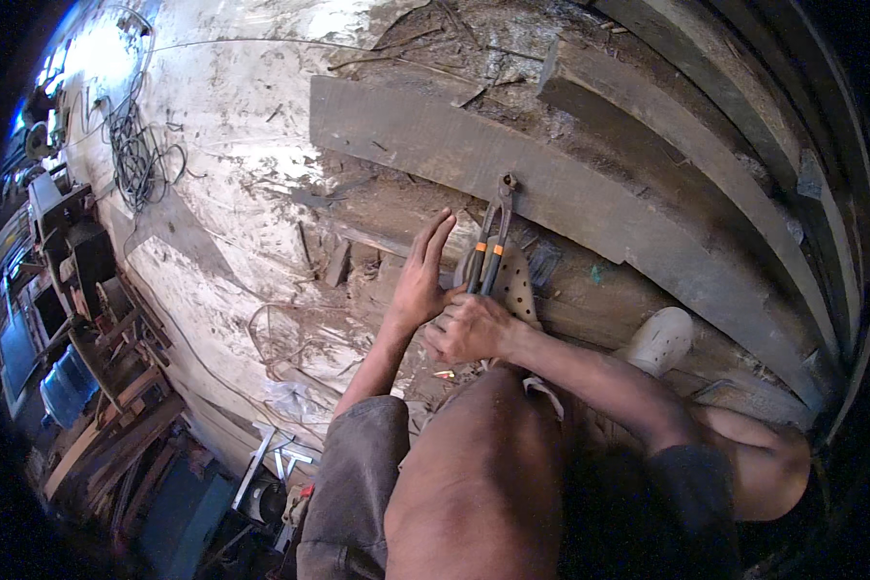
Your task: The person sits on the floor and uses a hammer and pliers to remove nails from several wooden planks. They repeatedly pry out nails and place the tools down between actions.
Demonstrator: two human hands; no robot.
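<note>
My right hand is closed around the dark handles of a pair of pincers, which have orange bands. The handles are close together and the metal jaws point away from me, over a long grey-brown wooden plank. Whether the jaws grip a nail there is too small to tell. Just left of the handles, my left hand is open with its fingers stretched out and its thumb by the pincers. Beneath the tool is a pale clog with holes on my foot.
More long planks lie to the right. A second pale clog rests near the plank. At the far left is a tangled dark cable. Wood scraps and a blue container crowd the lower left, near a metal square-like frame.
</note>
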